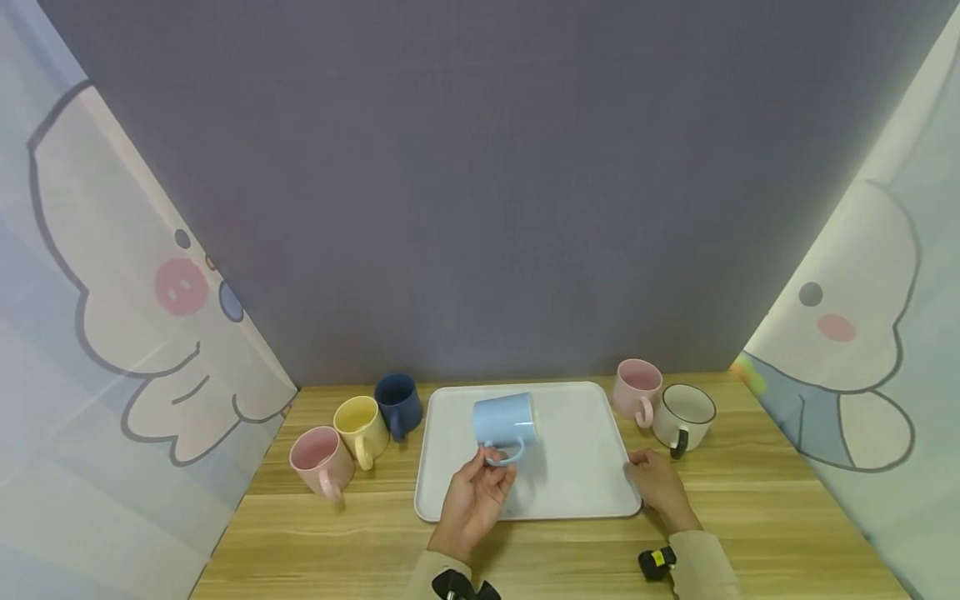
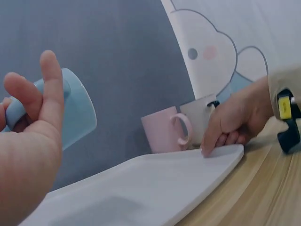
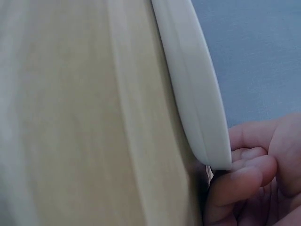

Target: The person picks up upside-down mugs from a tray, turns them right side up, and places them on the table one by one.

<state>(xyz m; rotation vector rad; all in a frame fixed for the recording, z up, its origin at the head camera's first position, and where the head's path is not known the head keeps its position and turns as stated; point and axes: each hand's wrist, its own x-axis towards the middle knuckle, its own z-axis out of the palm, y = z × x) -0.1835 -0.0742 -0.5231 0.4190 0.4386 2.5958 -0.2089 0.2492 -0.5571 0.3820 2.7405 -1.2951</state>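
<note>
My left hand [image 1: 474,507] pinches the handle of a light blue mug [image 1: 499,419]. The mug lies on its side in the air over a white tray [image 1: 581,475], its mouth facing right. In the left wrist view, fingers [image 2: 52,101] pass at the handle and part of the mug is hidden behind them. At the tray's right edge, my right hand [image 1: 662,485] grips the rim, with the thumb over the top. The right wrist view has curled fingers [image 3: 235,186] against the tray's corner [image 3: 207,127].
Left of the tray stand a pink mug [image 1: 313,454], a yellow mug [image 1: 358,421] and a dark blue mug [image 1: 401,402]. Behind the right hand are another pink mug [image 1: 633,385] and a white mug [image 1: 686,412] with a black handle. A grey wall [image 1: 487,208] rises behind the wooden table [image 1: 360,533].
</note>
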